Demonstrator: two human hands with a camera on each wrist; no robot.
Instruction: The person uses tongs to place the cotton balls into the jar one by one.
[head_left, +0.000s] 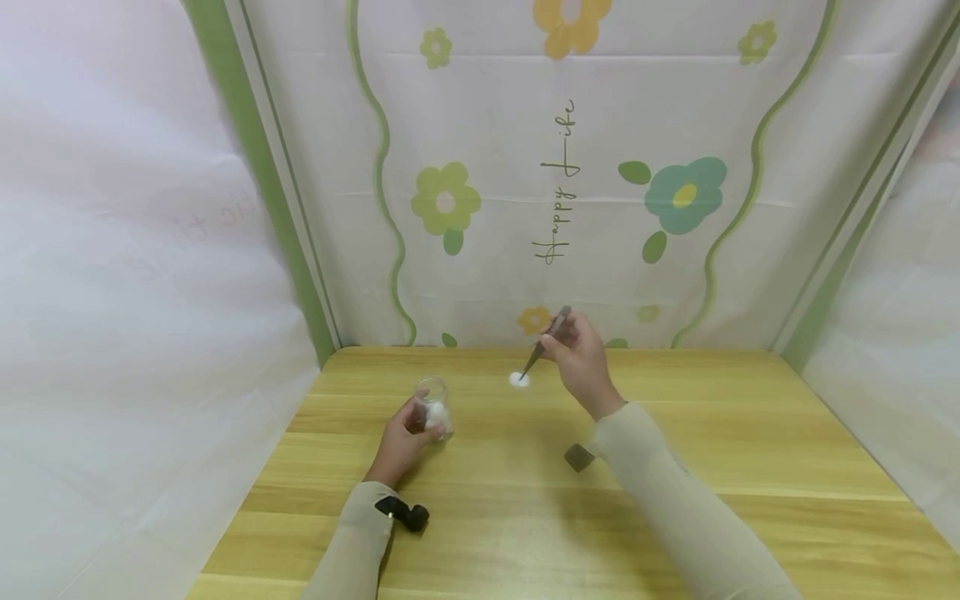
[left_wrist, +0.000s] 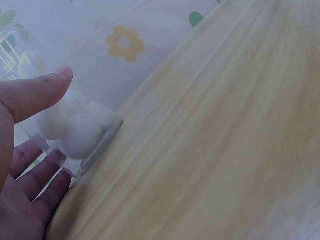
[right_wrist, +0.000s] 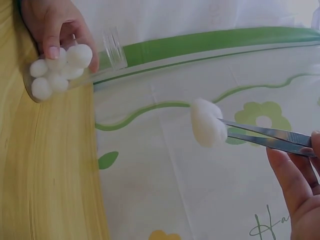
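Observation:
My left hand (head_left: 405, 437) grips a clear glass jar (head_left: 433, 390) that stands upright on the table, thumb on one side and fingers round the other. Several white cotton balls (right_wrist: 57, 72) lie in the lower part of the jar; its mouth shows no lid. Metal tweezers (right_wrist: 272, 137) are pinched between the thumb and fingers of my right hand (head_left: 581, 358). A fluffy white cotton ball (right_wrist: 207, 122) is caught between the tweezer tips, raised to the right of the jar. In the left wrist view the thumb (left_wrist: 40, 95) crosses the jar wall.
The wooden table (head_left: 480, 517) reaches back to a white flower-printed curtain (head_left: 495, 150). More white cloth hangs at the left and right sides. A black wrist camera (head_left: 408, 512) sits on the left sleeve, and a dark square piece (head_left: 579, 457) shows beside the right cuff.

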